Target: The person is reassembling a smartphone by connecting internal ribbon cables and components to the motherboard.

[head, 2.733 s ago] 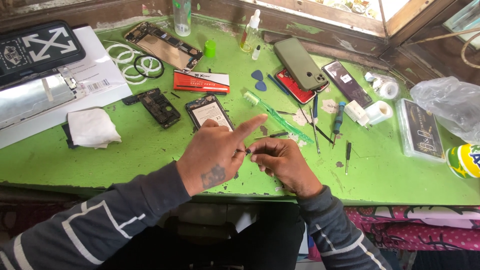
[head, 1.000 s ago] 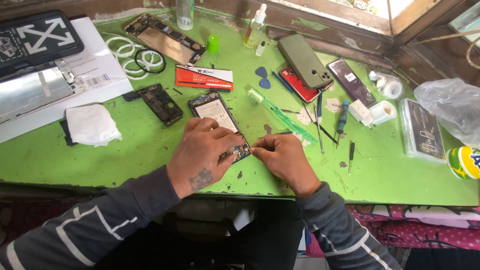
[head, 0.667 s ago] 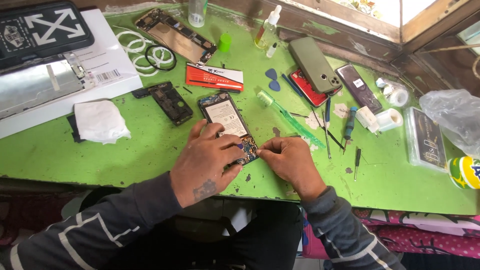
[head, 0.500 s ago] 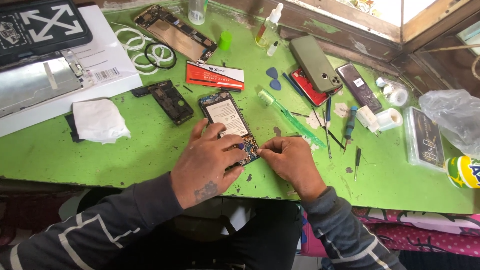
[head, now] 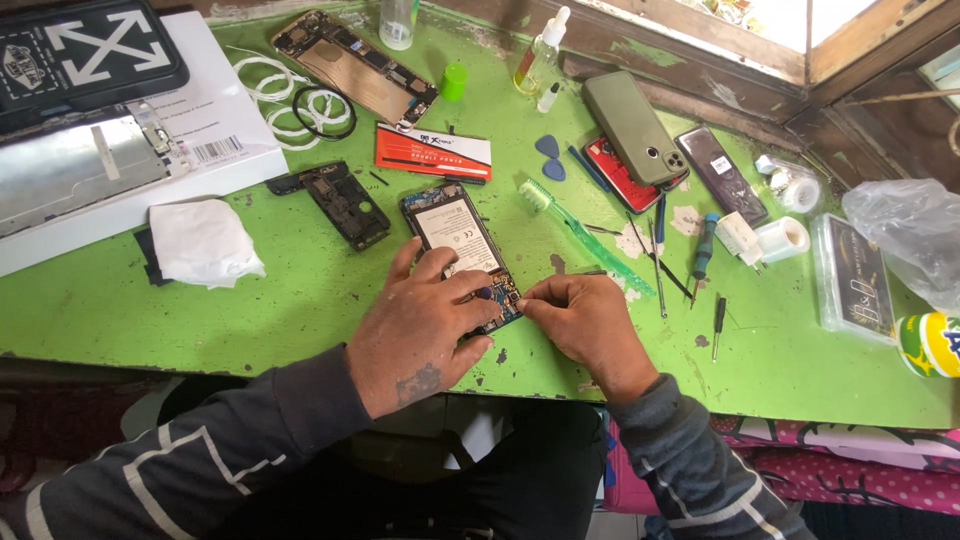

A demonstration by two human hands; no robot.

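An opened phone (head: 455, 228) with its back off lies on the green table (head: 290, 310), battery and circuit board showing. My left hand (head: 425, 320) lies over the phone's lower half, fingers pressing it down. My right hand (head: 590, 320) is just right of it, thumb and forefinger pinched against the phone's lower right corner. Whether something small sits between those fingertips is too fine to tell. Both sleeves are dark grey with pale stripes.
A stripped phone frame (head: 340, 203) and a white tissue (head: 200, 240) lie to the left. A green toothbrush (head: 590, 240), screwdrivers (head: 703, 245), an olive-green phone (head: 632, 128) and a dark phone (head: 720, 175) lie to the right. A white box (head: 130, 180) stands far left, a plastic bag (head: 905, 235) far right.
Both hands came down from just above the table onto the opened phone. My left hand now covers its lower half and my right fingertips sit at its corner.
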